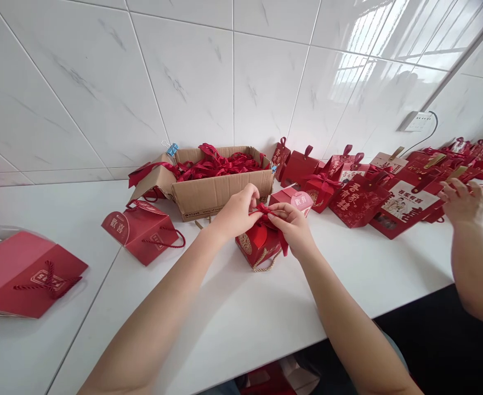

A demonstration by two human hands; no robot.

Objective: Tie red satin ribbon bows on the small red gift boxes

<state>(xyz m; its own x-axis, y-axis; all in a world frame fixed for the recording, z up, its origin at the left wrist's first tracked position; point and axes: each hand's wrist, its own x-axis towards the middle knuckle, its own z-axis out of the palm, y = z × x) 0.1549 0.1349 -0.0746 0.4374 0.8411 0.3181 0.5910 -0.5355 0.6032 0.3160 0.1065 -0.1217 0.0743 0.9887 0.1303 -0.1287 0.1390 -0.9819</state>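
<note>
In front of me on the white table stands a red gift box [254, 248] with gold print and a twisted gold cord handle [266, 267]. A red ribbon [263, 209] is knotted on its top. My left hand [243, 207] pinches the ribbon from the left, its fingertips partly turned away. From the right, my right hand [289, 224] pinches the ribbon close to the knot, and a ribbon tail hangs below its fingers. Just behind the hands sits another red and pink box [299, 198], partly hidden.
An open cardboard box [220, 192] of red ribbons [220, 164] stands against the tiled wall. A red box with a cord handle [142, 230] and flat red cartons [31, 274] lie left. Several finished-looking boxes [360, 200] crowd the right, where another person's hand [467, 203] reaches in.
</note>
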